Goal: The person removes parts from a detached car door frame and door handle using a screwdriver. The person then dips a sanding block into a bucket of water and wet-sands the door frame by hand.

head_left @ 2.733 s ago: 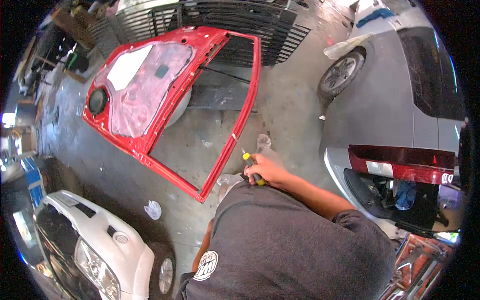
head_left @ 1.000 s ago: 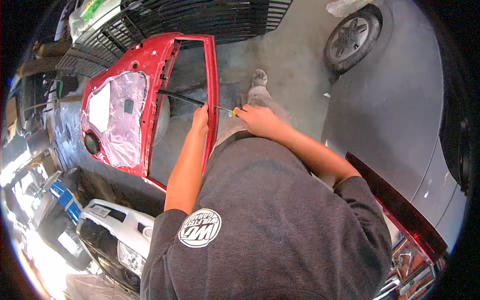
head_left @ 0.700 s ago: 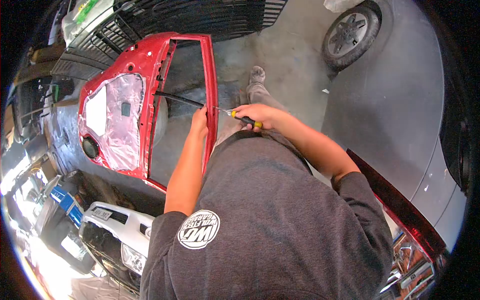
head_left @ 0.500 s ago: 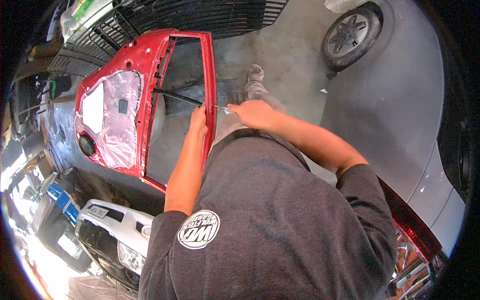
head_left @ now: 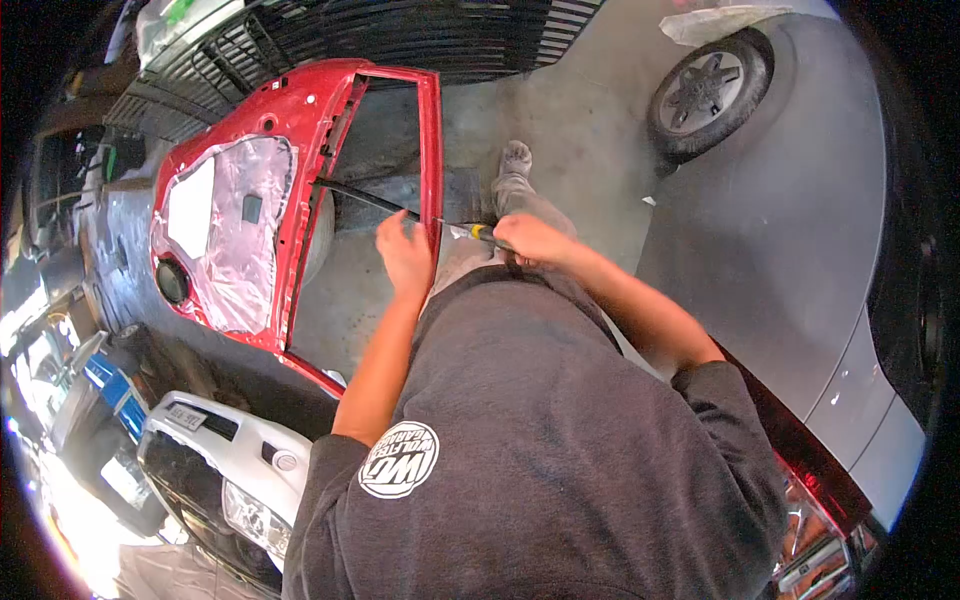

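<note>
A red car door (head_left: 430, 130) stands on edge before me, with plastic film (head_left: 240, 240) over its inner panel and a round black speaker (head_left: 172, 281) at its lower left. A dark bar (head_left: 360, 195) crosses the window opening up to the frame. My left hand (head_left: 403, 250) is at the frame near the bar's end, its fingers apart and slightly blurred. My right hand (head_left: 532, 239) is closed round a yellow and black screwdriver (head_left: 480, 231), whose shaft points left at the outer side of the frame.
A grey car (head_left: 770, 190) with its wheel (head_left: 706, 88) stands at the right. Black slatted grilles (head_left: 450, 45) lie beyond the door. A white car front (head_left: 225, 450) is at the lower left. Tools (head_left: 815, 570) show at the lower right.
Both hands came to the door frame from the first frame on. Since the last earlier frame, my left fingers have spread off the bar's end, and my right hand has moved slightly right with the screwdriver.
</note>
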Tool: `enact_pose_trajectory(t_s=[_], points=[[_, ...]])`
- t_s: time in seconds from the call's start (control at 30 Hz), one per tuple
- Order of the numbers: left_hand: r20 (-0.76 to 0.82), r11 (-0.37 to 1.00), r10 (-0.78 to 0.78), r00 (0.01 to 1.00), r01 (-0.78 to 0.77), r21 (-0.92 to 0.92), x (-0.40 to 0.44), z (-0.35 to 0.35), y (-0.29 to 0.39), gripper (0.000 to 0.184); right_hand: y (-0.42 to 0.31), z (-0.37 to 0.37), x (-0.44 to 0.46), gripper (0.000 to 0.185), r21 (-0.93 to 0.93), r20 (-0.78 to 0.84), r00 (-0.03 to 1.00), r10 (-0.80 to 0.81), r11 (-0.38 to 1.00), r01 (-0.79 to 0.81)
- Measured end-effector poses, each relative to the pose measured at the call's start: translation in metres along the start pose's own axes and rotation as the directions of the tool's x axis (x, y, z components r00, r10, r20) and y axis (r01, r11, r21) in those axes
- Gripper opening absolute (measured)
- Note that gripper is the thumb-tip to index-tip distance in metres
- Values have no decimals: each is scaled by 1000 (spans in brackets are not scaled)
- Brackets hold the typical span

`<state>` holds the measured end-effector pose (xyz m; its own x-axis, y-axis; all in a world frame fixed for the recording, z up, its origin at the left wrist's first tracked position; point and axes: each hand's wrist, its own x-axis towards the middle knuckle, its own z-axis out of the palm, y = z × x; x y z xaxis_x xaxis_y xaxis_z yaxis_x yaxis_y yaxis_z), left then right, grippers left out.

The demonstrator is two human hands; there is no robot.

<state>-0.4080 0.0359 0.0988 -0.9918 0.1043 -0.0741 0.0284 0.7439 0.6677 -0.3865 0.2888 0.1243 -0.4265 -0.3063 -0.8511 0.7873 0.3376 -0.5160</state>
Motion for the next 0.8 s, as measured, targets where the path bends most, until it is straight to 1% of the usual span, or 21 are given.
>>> enact_pose_trajectory(t_s=[0.03,0.07,0.1,0.13,0.23,0.27,0.3,0.33,0.37,0.4,0.43,0.47,0.5,0.53,0.57,0.6,0.7,0.73,0.77,0.8], points=[[96,967,220,971,-230,108,-2,-8,13,35,0,7,-9,27,-279,-178,953,-247,941,192],[179,961,271,946,-276,6,-6,-7,26,37,2,16,-19,26,-559,-266,817,-512,772,302],[256,946,324,911,-309,-99,-12,-3,38,40,1,21,-26,26,-793,-251,615,-747,523,313],[325,921,382,865,-330,-205,-17,0,48,44,-7,21,-34,27,-796,-227,639,-735,518,314],[399,944,329,856,-289,-157,-12,5,63,44,1,25,-30,28,-601,-353,550,-756,634,486],[401,936,353,846,-327,-133,-8,7,62,42,3,23,-28,30,-388,-392,656,-645,762,518],[426,937,346,836,-330,-112,-4,9,62,41,3,22,-27,32,-152,-392,759,-520,850,504],[454,939,336,825,-331,-92,-3,10,61,40,6,21,-28,34,94,-352,852,-387,891,444],[485,941,323,813,-330,-72,-5,10,61,39,10,17,-32,35,305,-273,941,-198,910,280],[463,945,316,828,-315,-82,-8,12,60,38,10,9,-39,37,486,-155,988,-19,869,93],[441,949,312,842,-303,-92,-10,15,59,36,4,3,-45,39,629,-8,990,140,770,-104],[420,951,306,854,-290,-103,-14,17,58,35,-3,0,-50,36,506,-9,992,123,856,-101],[402,951,308,862,-286,-115,-15,17,61,34,1,5,-47,34,164,-223,972,-77,980,115],[385,951,309,869,-282,-127,-15,16,64,33,8,15,-44,33,-231,-340,880,-330,937,262],[370,950,311,875,-278,-140,-17,15,66,33,14,23,-42,32,-598,-340,736,-586,738,311],[388,952,305,870,-273,-135,-16,16,65,34,6,27,-49,32,-664,-322,634,-703,645,378],[408,955,298,863,-269,-127,-11,19,62,38,5,24,-43,34,-389,-422,590,-689,725,569],[400,952,307,864,-277,-132,-9,20,60,39,-9,21,-60,34,248,-374,914,-160,932,264],[390,949,315,865,-284,-136,-7,21,59,40,-4,15,-58,36,343,-261,962,-83,923,172],[426,957,289,858,-268,-110,-6,22,59,41,0,5,-55,38,424,-138,990,-12,903,70]])
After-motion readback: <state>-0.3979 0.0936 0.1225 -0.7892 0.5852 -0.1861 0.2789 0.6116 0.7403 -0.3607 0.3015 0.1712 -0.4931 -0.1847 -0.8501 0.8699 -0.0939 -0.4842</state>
